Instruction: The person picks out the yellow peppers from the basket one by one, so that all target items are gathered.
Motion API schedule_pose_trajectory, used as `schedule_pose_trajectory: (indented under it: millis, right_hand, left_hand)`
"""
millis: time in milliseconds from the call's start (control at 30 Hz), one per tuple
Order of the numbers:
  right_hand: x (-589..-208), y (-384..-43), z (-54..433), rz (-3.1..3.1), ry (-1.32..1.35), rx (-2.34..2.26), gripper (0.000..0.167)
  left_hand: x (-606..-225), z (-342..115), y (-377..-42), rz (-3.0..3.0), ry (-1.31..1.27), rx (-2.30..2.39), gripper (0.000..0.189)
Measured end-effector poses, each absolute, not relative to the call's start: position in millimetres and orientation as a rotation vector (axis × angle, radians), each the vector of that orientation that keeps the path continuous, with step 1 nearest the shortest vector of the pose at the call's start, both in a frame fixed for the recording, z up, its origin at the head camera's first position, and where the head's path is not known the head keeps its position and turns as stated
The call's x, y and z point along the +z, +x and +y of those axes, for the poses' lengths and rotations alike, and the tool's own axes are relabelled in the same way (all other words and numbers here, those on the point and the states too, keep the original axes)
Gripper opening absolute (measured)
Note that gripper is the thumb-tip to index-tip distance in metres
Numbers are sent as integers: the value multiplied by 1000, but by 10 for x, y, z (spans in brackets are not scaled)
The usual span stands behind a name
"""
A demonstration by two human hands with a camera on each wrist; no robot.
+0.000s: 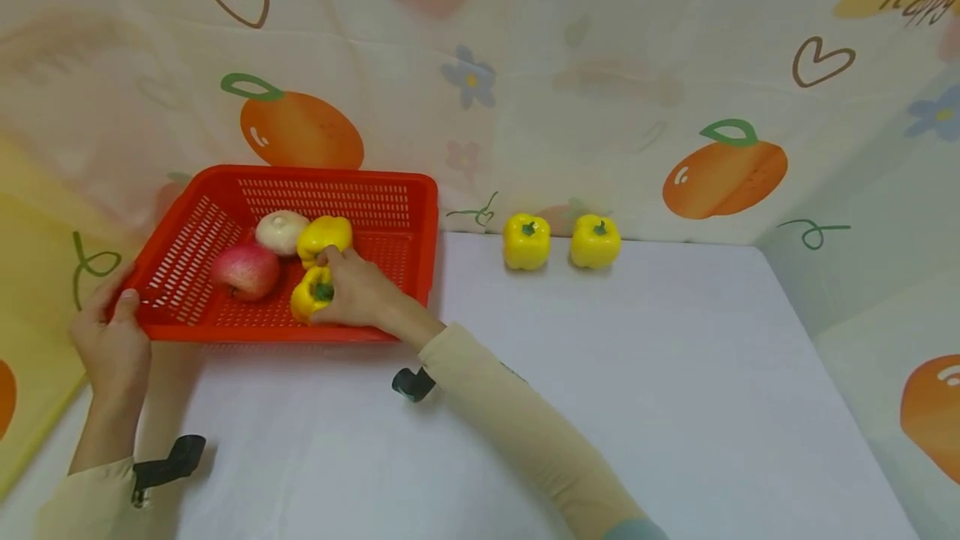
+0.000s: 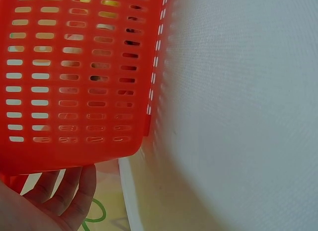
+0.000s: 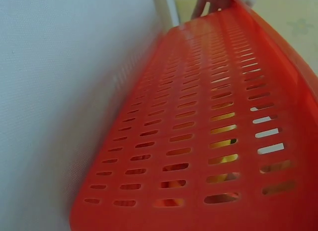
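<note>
The front pepper (image 1: 302, 298) lies right at the right hand (image 1: 363, 286), on that hand's left side, inside the red basket (image 1: 247, 332). The right hand's thumb sits on the near side of this pepper and its fingers are curled over the far side, so it holds the pepper; how firmly, I cannot tell, and the basket's wall hides the grasp from the right wrist view. The green stem faces toward the palm.

The left hand (image 1: 116, 344) grips the basket at its left end, by the near corner, with the thumb on the rim and the fingers outside it. The basket's long axis runs sideways, from the left hand across to the right wrist. Of the two, the right hand is plainly nearer the front pepper; from the left hand, the apple (image 1: 246, 272) comes in between.

Just beyond the right hand's fingertips is the back pepper (image 1: 324, 238), with the onion (image 1: 281, 233) beside it on the left. Well to the right of the right hand, and farther from the person, two more peppers (image 1: 526, 242) stand apart on the desk (image 1: 562, 373).
</note>
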State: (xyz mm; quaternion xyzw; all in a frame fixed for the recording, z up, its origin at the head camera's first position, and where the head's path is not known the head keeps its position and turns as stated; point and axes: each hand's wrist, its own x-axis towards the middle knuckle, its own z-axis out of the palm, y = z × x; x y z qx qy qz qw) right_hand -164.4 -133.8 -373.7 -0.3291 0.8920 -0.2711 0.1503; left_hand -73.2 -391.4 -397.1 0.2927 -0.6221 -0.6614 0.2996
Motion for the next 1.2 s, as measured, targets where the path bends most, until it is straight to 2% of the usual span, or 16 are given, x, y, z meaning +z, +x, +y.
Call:
schedule_pose_trajectory:
  millis: [800,1067,1200]
  right_hand:
    - [-3725,-1662,-1348,2604,-1227,-560,64]
    - [-3582,-1647,-1260,2615,-1162,-599,76]
    - [-3499,-1658,-1183,2585,-1124,-703,76]
  left_hand:
    - [-3991,-3923,-740,-1650,742,-1748,38]
    - [-4001,-3917,-736,-1641,744,-1749,38]
    - [-3992,-3920,-735,-1649,741,-1740,38]
